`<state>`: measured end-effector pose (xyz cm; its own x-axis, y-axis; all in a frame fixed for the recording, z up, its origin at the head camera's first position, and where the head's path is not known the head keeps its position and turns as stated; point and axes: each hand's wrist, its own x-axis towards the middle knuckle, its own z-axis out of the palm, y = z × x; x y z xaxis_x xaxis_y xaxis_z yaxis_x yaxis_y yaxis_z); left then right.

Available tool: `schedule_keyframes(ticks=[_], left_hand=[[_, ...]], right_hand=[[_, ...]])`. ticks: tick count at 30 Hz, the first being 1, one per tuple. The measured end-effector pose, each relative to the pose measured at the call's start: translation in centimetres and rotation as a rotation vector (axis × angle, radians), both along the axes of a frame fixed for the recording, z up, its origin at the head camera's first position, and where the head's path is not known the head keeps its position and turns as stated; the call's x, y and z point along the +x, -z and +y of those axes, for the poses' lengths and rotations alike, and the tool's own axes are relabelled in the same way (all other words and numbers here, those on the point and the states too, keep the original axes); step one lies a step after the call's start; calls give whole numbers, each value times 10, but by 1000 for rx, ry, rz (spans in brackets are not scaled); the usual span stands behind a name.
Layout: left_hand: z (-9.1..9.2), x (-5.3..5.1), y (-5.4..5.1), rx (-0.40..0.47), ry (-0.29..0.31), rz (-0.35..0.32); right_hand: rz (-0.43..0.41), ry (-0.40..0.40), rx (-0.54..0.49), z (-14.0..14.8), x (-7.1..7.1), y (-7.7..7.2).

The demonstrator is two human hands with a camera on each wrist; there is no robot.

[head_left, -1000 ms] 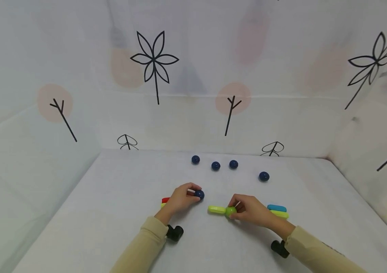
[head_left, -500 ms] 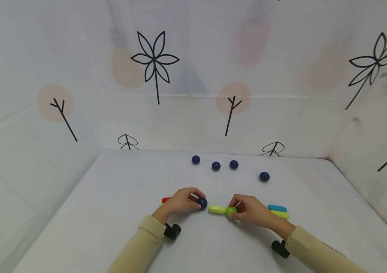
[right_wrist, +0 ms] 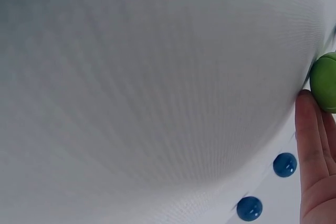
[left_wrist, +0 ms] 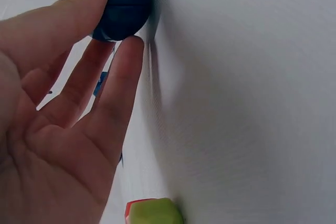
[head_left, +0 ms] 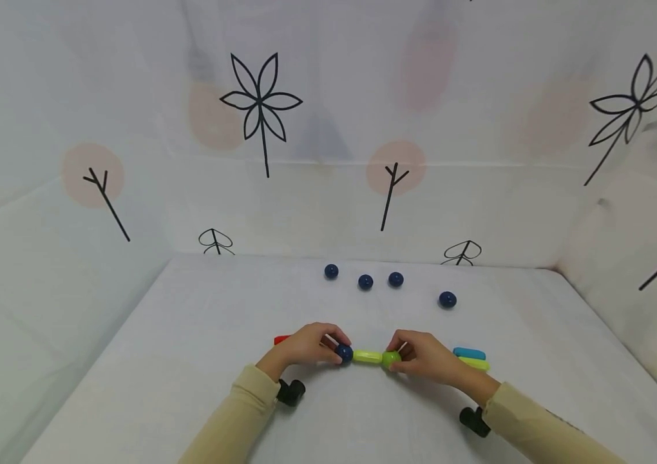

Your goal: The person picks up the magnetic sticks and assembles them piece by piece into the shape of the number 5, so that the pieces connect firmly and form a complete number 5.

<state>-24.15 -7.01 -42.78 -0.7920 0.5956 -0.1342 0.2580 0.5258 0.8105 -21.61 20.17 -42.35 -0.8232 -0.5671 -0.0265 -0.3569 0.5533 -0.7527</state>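
A yellow-green rod [head_left: 368,357] lies on the white table between both hands. My left hand [head_left: 310,344] pinches a dark blue ball [head_left: 344,354] between thumb and fingers, and the ball meets the rod's left end. At the other end, my right hand [head_left: 428,357] pinches a green ball [head_left: 390,359] that touches the rod. The left wrist view shows the thumb on the blue ball [left_wrist: 125,6] with fingertips beneath it. Only part of the green ball [right_wrist: 325,82] and a few fingers enter the right wrist view.
Several dark blue balls [head_left: 366,282] sit farther back on the table [head_left: 236,296]. A blue rod [head_left: 470,353] and a yellow-green rod [head_left: 475,364] lie behind the right wrist. A red rod [head_left: 281,339] shows partly behind the left hand. A patterned cloth [head_left: 328,212] stands behind.
My left hand has moved the blue ball right and toward the near side, closing the gap to the yellow-green rod's left end. My right hand has stayed on the green ball.
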Motion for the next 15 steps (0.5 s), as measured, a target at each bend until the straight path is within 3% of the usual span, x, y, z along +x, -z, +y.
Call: schedule_keyframes(ticks=[5,15], left_hand=[[-3,1,0,4,-8,35],[-23,-3,-4,27,-35,211]], right_hand=[[-3,2,-4,0,-1,1],[-15,0,-10,1,-1,3]])
